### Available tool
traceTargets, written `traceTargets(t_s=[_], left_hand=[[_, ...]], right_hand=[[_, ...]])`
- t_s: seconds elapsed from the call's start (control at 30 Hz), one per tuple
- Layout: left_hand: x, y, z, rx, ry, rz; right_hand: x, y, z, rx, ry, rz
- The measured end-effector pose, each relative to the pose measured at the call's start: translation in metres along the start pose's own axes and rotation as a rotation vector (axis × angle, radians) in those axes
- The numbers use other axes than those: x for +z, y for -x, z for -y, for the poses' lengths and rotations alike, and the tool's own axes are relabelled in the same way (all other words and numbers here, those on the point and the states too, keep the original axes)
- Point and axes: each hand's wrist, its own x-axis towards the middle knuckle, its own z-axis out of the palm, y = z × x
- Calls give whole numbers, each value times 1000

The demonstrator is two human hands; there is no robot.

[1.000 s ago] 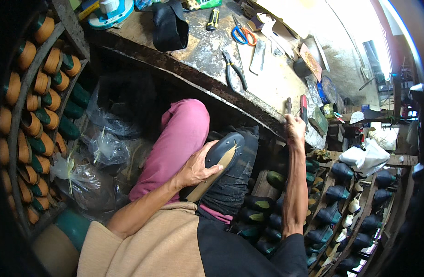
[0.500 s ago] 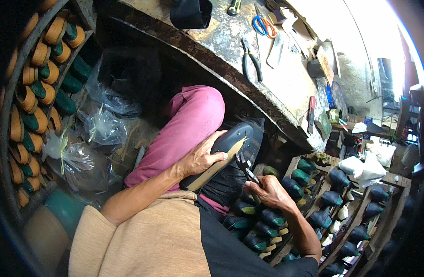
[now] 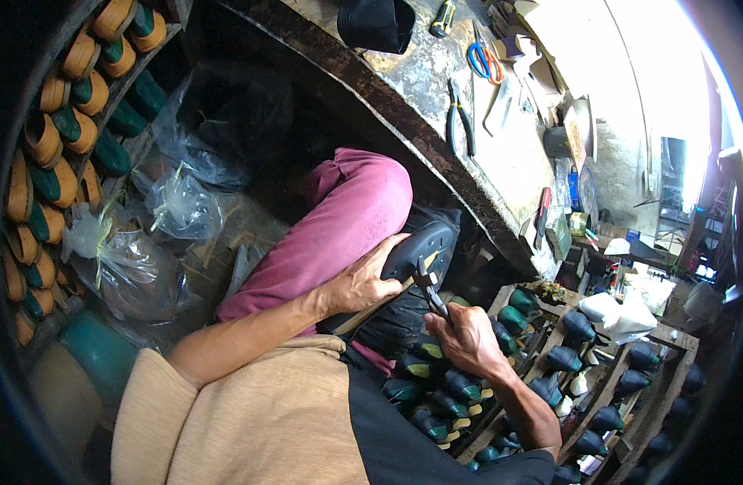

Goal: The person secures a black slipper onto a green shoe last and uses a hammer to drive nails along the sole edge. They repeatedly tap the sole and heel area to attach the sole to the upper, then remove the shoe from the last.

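Observation:
A dark shoe upper [image 3: 424, 245] stretched over a last rests across my thigh, its tan underside partly showing. My left hand [image 3: 362, 283] is wrapped round its middle, thumb pressed on the underside and the other fingers hidden below. In my closed right hand [image 3: 466, 335] is a pair of dark metal lasting pincers [image 3: 430, 288], gripped by the handles. Their head meets the shoe's edge near the toe; whether the jaws pinch material I cannot tell.
A worn workbench [image 3: 501, 182] ahead bears pliers [image 3: 459, 121], scissors [image 3: 486, 63] and a cutter [image 3: 443, 19]. Racks of dark lasted shoes [image 3: 564, 357] stand at the right, and a rack of tan-and-green shoe forms [image 3: 67, 123] at the left. Clear plastic bags [image 3: 141, 271] lie on the floor.
The shoe has turned in my left hand, showing less of its tan underside. The pincers have swung more upright, with their head now against the shoe. The whole view has shifted slightly.

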Motion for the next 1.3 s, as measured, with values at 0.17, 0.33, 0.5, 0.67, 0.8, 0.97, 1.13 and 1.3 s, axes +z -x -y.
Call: traceTargets(t_s=[0.17,0.33,0.5,0.67,0.8,0.97,1.13,1.3], left_hand=[[2,4,-3,31,-126,18],[0,4,-11,-33,-31,68],[0,-6,-15,-249,119,69],[5,-13,-16,-351,-69,69],[15,-18,-15,-265,-86,15],[34,-18,-11,-208,-82,-139],[39,-18,-4,-225,-124,-187],[46,-17,-6,-255,-210,-242]], right_hand=[[31,16,-4,-48,-124,-150],[81,18,-3,167,-666,-83],[117,20,-2,214,-906,-106],[134,19,7,209,-1051,-129],[139,19,13,146,-1117,-181],[146,21,13,204,-1196,-130],[155,14,15,109,-1262,-175],[108,27,-2,256,-1129,83]])
